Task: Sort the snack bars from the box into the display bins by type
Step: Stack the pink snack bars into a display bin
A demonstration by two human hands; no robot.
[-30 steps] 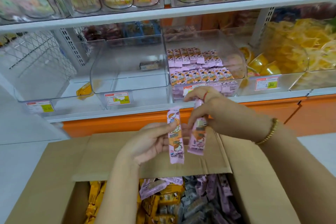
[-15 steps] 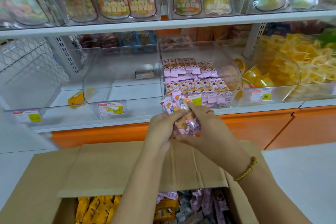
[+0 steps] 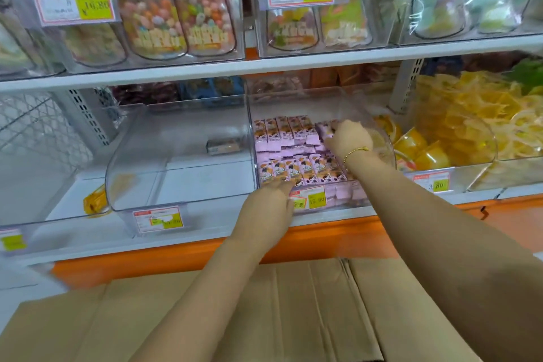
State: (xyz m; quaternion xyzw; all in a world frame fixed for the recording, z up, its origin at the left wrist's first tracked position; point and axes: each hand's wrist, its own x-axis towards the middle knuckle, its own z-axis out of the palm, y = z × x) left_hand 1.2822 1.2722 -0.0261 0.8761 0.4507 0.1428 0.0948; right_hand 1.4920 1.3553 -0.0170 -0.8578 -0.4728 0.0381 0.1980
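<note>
Nearest me, the cardboard box (image 3: 264,311) lies under both forearms. The left hand (image 3: 264,209) reaches over the front lip of the clear bin (image 3: 293,103) onto the front row of pink snack bars (image 3: 305,167). I cannot tell whether its fingers grip anything. Deeper in, the right hand (image 3: 348,138) has its fingers curled round pink snack bars at the back row. I'd judge this the placing step; next comes releasing them tidily, then going back to the box.

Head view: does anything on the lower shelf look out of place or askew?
Yes. A yellow bar lies outside the bins, wedged on the shelf against the left wall of the middle clear bin. Inside that bin a lone bar lies crosswise near the back. The pink bars sit in neat rows.
</note>
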